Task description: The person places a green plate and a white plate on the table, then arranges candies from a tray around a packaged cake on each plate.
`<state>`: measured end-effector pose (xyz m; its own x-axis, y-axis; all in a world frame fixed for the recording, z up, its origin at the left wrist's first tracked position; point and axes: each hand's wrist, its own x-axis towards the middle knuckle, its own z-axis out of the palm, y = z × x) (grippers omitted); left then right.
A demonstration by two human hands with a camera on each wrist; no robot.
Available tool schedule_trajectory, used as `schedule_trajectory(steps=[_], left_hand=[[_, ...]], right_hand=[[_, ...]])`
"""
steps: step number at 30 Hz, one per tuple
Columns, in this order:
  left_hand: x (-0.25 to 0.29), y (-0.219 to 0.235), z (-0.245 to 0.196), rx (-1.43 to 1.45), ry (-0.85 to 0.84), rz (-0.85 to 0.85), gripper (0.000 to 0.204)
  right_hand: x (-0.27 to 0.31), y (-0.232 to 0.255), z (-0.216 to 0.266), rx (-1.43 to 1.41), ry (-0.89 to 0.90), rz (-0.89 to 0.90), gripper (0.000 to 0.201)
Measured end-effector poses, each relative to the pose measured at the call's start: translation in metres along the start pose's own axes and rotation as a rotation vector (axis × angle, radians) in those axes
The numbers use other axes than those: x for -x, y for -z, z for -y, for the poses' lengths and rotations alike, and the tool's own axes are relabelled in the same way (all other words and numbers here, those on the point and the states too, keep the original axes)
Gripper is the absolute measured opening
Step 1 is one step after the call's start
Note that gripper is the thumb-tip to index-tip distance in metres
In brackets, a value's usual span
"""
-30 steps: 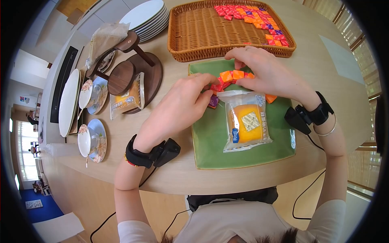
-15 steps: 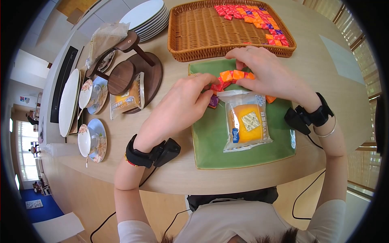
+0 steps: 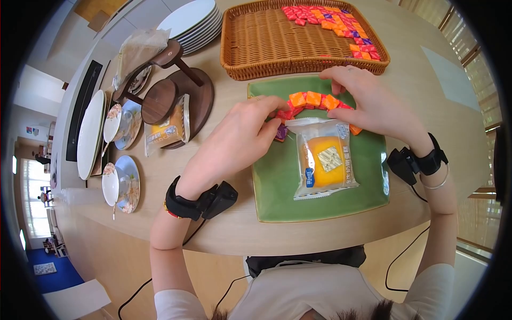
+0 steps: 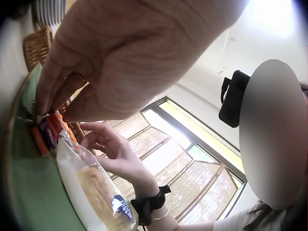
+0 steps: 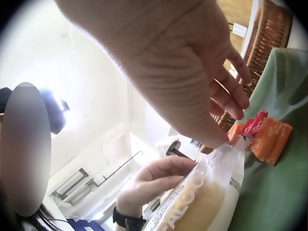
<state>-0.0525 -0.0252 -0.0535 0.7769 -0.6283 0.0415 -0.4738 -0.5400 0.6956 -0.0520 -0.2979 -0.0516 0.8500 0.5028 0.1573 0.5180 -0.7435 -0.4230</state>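
A packaged cake [image 3: 324,160] in a clear wrapper lies on the green square plate [image 3: 320,208]. Behind its far end, small wrapped candies [image 3: 313,100] in orange and red form a curved row, with a purple candy [image 3: 280,133] at the left end. My left hand [image 3: 234,128] pinches a red candy [image 3: 286,114] at that end between thumb and fingers. Over the right end of the row is my right hand [image 3: 368,104], its fingers apart and loosely bent, thumb close to the candies. In the right wrist view an orange candy [image 5: 272,139] sits beside the wrapper.
Beyond the plate stands a wicker tray [image 3: 256,40] with many wrapped candies along its right side. To the left are a dark wooden stand [image 3: 200,106], another packaged cake [image 3: 168,130], floral cups [image 3: 111,184] on saucers and stacked white plates [image 3: 186,21].
My right hand has shifted right and slightly toward me, away from the middle of the candy row, uncovering more orange and red candies. The left hand stays where it was.
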Motion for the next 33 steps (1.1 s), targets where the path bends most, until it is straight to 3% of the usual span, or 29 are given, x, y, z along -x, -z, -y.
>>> schedule_trajectory(steps=[22,33], left_hand=[[0.001,0.001,-0.002,0.018,0.018,0.012,0.031],[0.000,-0.002,0.002,0.024,0.054,-0.003,0.040]], right_hand=[[-0.005,-0.011,-0.005,0.033,0.134,-0.115,0.046],[0.007,-0.002,-0.007,-0.082,-0.014,-0.095,0.043]])
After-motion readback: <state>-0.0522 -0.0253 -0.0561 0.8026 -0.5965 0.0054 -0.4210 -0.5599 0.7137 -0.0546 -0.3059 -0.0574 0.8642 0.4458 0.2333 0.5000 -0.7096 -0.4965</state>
